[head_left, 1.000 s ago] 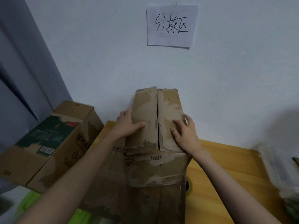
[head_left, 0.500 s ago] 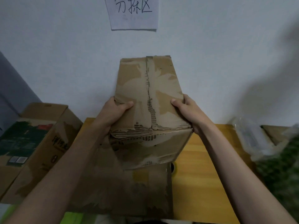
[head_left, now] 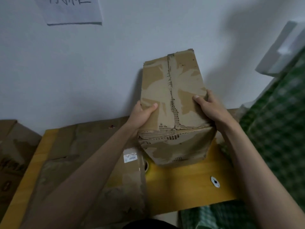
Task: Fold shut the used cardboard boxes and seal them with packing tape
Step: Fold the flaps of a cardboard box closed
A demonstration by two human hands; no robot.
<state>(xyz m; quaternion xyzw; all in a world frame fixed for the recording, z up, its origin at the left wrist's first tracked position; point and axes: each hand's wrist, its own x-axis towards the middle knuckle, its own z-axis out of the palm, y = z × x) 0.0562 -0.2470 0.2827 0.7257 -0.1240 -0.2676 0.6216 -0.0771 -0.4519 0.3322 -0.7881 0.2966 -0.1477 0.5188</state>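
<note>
Now the worn cardboard box (head_left: 173, 103) sits right of centre in the head view, lifted and carried rightward from where it stood half a second ago, its two top flaps meeting along an untaped seam. The left hand (head_left: 142, 115) grips its left edge, thumb curled on top; the right hand (head_left: 209, 108) clasps the right edge likewise. Below, half hidden at the flattened cardboard's (head_left: 79, 162) edge on the yellow desk (head_left: 184, 187), lies the tape roll (head_left: 147, 166). Sealing probably comes next.
</note>
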